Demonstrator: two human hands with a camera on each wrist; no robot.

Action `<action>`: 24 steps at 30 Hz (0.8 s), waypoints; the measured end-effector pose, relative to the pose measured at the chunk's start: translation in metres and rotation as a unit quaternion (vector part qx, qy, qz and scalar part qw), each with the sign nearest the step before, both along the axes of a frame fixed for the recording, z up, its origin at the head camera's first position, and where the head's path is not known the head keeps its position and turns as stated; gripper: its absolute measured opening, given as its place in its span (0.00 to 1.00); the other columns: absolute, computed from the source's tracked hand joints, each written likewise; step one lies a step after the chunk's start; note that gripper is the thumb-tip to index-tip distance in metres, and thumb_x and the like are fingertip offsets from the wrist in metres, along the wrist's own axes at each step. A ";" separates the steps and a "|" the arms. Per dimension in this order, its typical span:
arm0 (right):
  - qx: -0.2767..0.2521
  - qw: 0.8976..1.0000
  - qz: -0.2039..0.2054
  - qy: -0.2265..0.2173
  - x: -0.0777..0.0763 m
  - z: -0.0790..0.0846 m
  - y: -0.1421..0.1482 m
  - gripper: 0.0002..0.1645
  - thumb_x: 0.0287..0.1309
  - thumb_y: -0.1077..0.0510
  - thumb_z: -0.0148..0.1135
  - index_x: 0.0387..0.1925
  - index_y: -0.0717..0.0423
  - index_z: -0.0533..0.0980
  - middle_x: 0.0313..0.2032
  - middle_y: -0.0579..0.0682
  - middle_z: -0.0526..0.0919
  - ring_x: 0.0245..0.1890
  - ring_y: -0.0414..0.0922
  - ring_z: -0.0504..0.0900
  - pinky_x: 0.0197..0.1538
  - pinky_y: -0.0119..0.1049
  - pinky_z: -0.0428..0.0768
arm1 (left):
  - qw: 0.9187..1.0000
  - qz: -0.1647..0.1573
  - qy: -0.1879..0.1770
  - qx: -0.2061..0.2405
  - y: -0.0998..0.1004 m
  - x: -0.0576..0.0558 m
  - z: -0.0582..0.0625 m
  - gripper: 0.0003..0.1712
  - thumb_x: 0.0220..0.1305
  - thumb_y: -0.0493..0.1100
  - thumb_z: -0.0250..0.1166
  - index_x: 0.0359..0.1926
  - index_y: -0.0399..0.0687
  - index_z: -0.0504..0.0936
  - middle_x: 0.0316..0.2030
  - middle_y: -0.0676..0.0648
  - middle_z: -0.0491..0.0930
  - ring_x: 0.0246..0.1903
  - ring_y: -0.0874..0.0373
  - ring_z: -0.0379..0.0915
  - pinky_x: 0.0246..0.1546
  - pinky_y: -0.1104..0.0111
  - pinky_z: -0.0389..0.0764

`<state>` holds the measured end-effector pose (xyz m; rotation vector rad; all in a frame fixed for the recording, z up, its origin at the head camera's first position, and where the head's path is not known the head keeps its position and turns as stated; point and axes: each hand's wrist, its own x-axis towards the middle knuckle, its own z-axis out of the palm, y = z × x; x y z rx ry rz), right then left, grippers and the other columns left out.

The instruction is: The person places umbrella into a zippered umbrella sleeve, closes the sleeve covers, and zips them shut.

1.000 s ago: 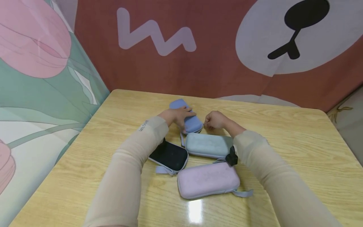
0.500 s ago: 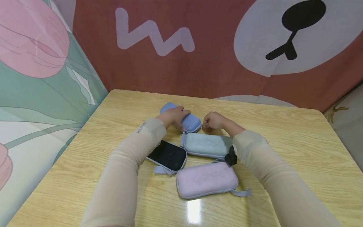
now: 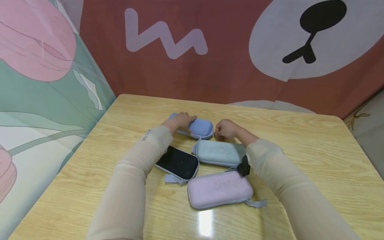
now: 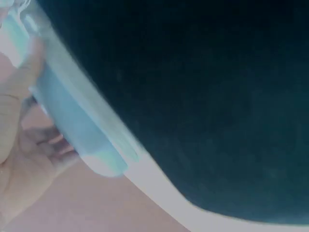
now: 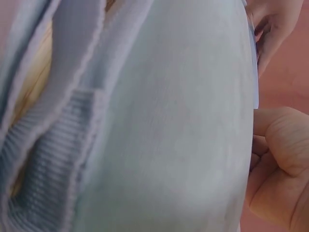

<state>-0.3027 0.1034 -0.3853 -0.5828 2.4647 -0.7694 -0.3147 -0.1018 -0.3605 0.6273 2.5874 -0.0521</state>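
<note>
My left hand (image 3: 180,122) grips a blue zip case (image 3: 201,127) near the back of the table, thumb on its near side. In the left wrist view the thumb (image 4: 29,72) and fingers lie on either side of that case (image 4: 79,116). My right hand (image 3: 226,129) is curled at the case's right end; in the right wrist view its thumb (image 5: 270,121) points at the blue edge. I cannot tell whether its fingertips pinch anything. A light green case (image 3: 220,153) lies just in front of both hands.
A black case (image 3: 180,163) lies under the left forearm and fills much of the left wrist view. Closest to the person is a pink case (image 3: 220,190) with a strap (image 3: 256,203). A red printed cloth (image 3: 180,76) hangs behind the table's back edge.
The blue case has turned from slanting steeply to lying nearly crosswise, its far end swinging left and toward the person with the left hand. The right hand has stayed almost in place.
</note>
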 end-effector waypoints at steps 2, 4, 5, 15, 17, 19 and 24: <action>0.005 1.000 -0.004 0.010 0.000 0.001 0.000 0.09 0.52 0.70 0.51 0.21 0.66 0.75 0.22 0.53 0.77 0.23 0.46 0.76 0.28 0.36 0.76 | 1.000 -0.002 -0.015 0.006 -0.005 -0.002 0.001 0.46 0.51 0.49 0.63 0.66 0.50 0.47 0.61 0.38 0.52 0.60 0.44 0.46 0.56 0.56 0.53; 0.008 1.000 -0.008 0.017 0.001 0.000 -0.001 0.09 0.52 0.70 0.51 0.20 0.66 0.75 0.21 0.53 0.77 0.23 0.45 0.75 0.27 0.35 0.75 | 1.000 -0.009 -0.014 0.003 -0.009 -0.004 -0.002 0.46 0.51 0.47 0.64 0.66 0.51 0.47 0.61 0.39 0.53 0.59 0.45 0.48 0.56 0.56 0.55; 0.009 1.000 -0.010 0.019 0.001 0.000 -0.001 0.10 0.52 0.70 0.50 0.20 0.65 0.74 0.21 0.53 0.76 0.22 0.45 0.75 0.27 0.34 0.75 | 1.000 -0.010 -0.012 0.001 -0.010 -0.005 -0.003 0.46 0.51 0.47 0.64 0.66 0.52 0.47 0.61 0.39 0.53 0.59 0.46 0.49 0.55 0.56 0.55; 0.013 0.995 0.056 0.080 0.010 0.002 -0.006 0.14 0.50 0.69 0.52 0.12 0.60 0.70 0.15 0.47 0.72 0.16 0.40 0.68 0.26 0.32 0.68 | 0.999 -0.024 0.015 -0.028 -0.007 -0.002 -0.003 0.46 0.52 0.52 0.61 0.66 0.47 0.47 0.57 0.41 0.61 0.56 0.49 0.57 0.55 0.61 0.57; 0.008 0.993 0.069 0.097 0.011 0.001 -0.009 0.16 0.50 0.68 0.53 0.10 0.58 0.68 0.13 0.45 0.69 0.15 0.38 0.65 0.26 0.31 0.66 | 0.999 -0.022 0.016 -0.038 -0.007 -0.001 -0.002 0.46 0.52 0.53 0.61 0.66 0.46 0.46 0.57 0.41 0.62 0.56 0.49 0.57 0.55 0.61 0.57; 0.009 0.991 0.076 0.107 0.012 0.000 -0.012 0.19 0.50 0.67 0.53 0.08 0.55 0.65 0.10 0.43 0.64 0.13 0.38 0.60 0.25 0.30 0.63 | 0.999 -0.023 0.017 -0.046 -0.006 -0.001 -0.002 0.46 0.52 0.54 0.60 0.66 0.46 0.45 0.56 0.42 0.63 0.55 0.49 0.58 0.55 0.61 0.58; 0.014 0.987 0.093 0.127 0.014 -0.002 -0.019 0.24 0.50 0.66 0.53 0.05 0.50 0.59 0.08 0.41 0.55 0.12 0.38 0.52 0.22 0.29 0.56 | 0.998 -0.028 0.025 -0.046 -0.004 0.001 -0.002 0.46 0.52 0.54 0.60 0.66 0.45 0.47 0.55 0.41 0.65 0.54 0.49 0.60 0.54 0.61 0.59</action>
